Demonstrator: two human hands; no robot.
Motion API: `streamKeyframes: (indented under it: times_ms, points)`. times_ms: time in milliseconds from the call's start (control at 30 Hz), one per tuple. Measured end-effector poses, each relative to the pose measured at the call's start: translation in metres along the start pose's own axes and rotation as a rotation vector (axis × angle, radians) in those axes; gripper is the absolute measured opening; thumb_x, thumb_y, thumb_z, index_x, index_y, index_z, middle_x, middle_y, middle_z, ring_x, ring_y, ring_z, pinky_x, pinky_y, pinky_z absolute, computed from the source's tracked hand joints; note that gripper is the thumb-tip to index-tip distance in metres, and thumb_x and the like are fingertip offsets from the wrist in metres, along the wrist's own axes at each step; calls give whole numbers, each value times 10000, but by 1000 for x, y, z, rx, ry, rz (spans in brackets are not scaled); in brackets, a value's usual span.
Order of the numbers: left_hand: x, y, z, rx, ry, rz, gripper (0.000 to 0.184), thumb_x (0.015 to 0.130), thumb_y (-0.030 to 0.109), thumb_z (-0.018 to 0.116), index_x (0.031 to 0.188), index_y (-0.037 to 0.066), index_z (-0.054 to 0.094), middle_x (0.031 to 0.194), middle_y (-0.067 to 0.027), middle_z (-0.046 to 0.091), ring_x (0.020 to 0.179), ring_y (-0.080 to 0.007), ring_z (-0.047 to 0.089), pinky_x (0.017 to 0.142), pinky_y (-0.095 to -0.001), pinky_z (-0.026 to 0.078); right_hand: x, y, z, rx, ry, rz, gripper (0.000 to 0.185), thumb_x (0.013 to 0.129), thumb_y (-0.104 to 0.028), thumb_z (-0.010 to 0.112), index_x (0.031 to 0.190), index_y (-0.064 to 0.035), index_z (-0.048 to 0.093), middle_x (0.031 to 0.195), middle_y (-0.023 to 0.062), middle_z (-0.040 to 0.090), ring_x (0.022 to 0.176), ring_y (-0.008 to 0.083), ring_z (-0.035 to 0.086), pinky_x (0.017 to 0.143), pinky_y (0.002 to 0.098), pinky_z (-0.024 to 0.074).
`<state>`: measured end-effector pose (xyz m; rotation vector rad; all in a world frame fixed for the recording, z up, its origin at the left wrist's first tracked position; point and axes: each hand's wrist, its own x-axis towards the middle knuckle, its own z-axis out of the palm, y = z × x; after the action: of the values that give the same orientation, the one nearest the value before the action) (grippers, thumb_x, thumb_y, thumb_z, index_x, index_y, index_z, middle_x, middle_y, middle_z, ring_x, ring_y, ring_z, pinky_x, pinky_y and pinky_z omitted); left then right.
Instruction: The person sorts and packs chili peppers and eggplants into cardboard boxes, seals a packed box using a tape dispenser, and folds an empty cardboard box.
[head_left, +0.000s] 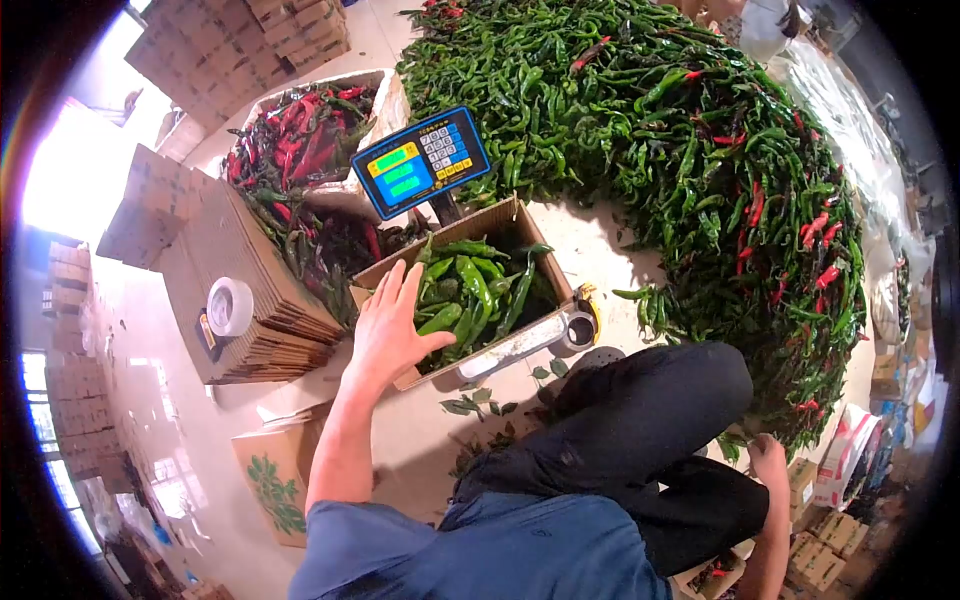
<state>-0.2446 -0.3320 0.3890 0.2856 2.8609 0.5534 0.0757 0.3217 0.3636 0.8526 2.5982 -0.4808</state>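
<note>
**Left hand (388, 325) spread by boxed peppers (478, 290)**

The left hand's fingers are apart over the left side of the box (493, 216), hiding part of its rim; whether they touch the peppers inside, I cannot tell. The right hand (768, 462) shows small beside the pile (600, 120), and I cannot tell if its fingers are together. The display (420, 163) is too blurred to read; the view's top edge cuts off the pile. The box is brown cardboard, its peppers glossy, slender, curved. A ring-shaped tape roll (241, 304) lies on flattened cartons (215, 250).
</note>
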Motion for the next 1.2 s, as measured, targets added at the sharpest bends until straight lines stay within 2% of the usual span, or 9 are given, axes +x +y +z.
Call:
streamKeyframes:
  times_ms: [133,267,400,567,733,867,967,1067,1200]
  points:
    - [15,-5,7,24,-35,79,1147,653,506,859,1554,91,283,1613,-220,233,1487,-386,241,1183,-518,269,5,-51,-10,-45,8,-99,373,856,-106,642,1180,75,608,975,238,706,925,362,695,813,390,522]
    - [50,0,47,189,-31,298,1184,616,640,825,1561,161,296,1619,-234,197,1483,-495,144,1153,-643,213,-1,-120,-40,-41,-157,-81,399,862,-133,627,1211,59,606,1098,273,670,1061,411,643,903,421,506]
    - [59,1,61,290,63,448,988,667,711,743,1458,181,480,1445,-142,438,1300,-406,404,1059,-567,335,2,-160,-54,-31,-109,-175,408,868,-149,623,1218,60,605,1165,289,649,1121,438,614,953,437,489]
    - [47,-18,49,150,-136,157,932,736,602,756,1519,246,397,1472,-146,438,1297,-407,451,1086,-573,338,15,-262,-78,-3,-48,-437,411,875,-66,580,1269,52,569,1190,246,645,1117,396,623,963,407,483]
    - [52,-6,44,310,-171,239,973,734,672,726,1527,236,368,1482,-179,449,1390,-438,384,1158,-589,258,24,-348,-84,-179,36,-722,385,910,-129,611,1269,-1,560,1125,214,641,1025,390,626,904,440,502]
    - [76,32,33,-16,236,282,526,853,392,724,1252,65,626,1164,-135,652,1162,-316,575,979,-478,435,21,-395,-83,-54,-71,-804,368,920,-182,624,1246,-21,563,1095,202,648,1004,389,625,878,455,507]
    - [127,63,46,-23,2,118,446,880,373,679,1155,25,635,1117,-166,669,1053,-357,645,868,-476,524,30,-403,-67,-200,-63,-917,377,914,-179,645,1233,8,571,1135,202,644,1028,393,627,891,428,518]
    - [171,64,85,-38,-102,-40,311,861,282,642,1027,19,625,1024,-220,692,1026,-393,654,870,-498,528,29,-397,-56,-250,-149,-868,388,926,-222,633,1245,-12,566,1139,204,645,1057,395,617,923,445,503]
    - [171,53,98,-155,126,8,274,852,234,653,1030,27,637,962,-199,711,930,-395,678,829,-485,546,37,-357,-47,-198,-109,-888,384,932,-204,627,1264,-20,566,1182,203,634,1087,383,611,957,438,492]
